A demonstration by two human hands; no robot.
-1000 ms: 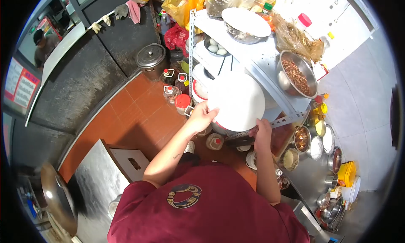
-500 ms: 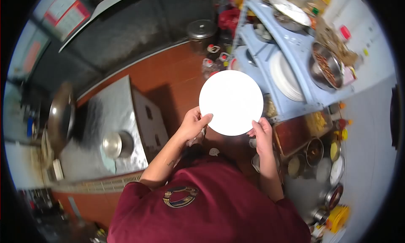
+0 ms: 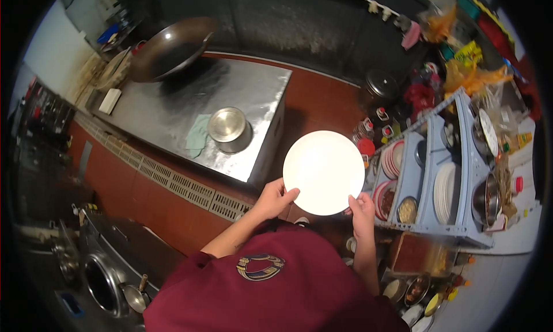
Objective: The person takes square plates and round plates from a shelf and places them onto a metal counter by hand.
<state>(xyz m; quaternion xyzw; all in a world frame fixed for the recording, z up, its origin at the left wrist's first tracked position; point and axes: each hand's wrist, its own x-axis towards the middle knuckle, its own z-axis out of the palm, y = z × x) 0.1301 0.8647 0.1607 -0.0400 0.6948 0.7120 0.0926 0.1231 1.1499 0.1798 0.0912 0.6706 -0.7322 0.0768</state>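
White and round, the plate (image 3: 324, 172) is out in front of your chest, held in the air over the red floor (image 3: 322, 96), between the metal table and the shelf rack. Your left hand (image 3: 275, 199) grips its lower left rim, with the thumb lying over the edge. Your right hand (image 3: 362, 210) pinches the lower right rim the same way, so both your hands are narrow on the one plate (the fingers beneath are partly hidden, so their exact placing you can't tell).

To the left, the metal table (image 3: 158, 122) bears a round metal pot (image 3: 227, 123) with a pale green cloth (image 3: 198, 135) just beside it. At its far end a big wok (image 3: 173, 47) sits tilted, well apart from the pot. A slotted drain cover (image 3: 173, 185) runs along the floor on the table's near side.

On your right, the shelf rack (image 3: 427, 176) holds a stack of white plates (image 3: 444, 192), standing near a small bowl (image 3: 407, 210). Your maroon shirt (image 3: 322, 291) fills the bottom of the view.
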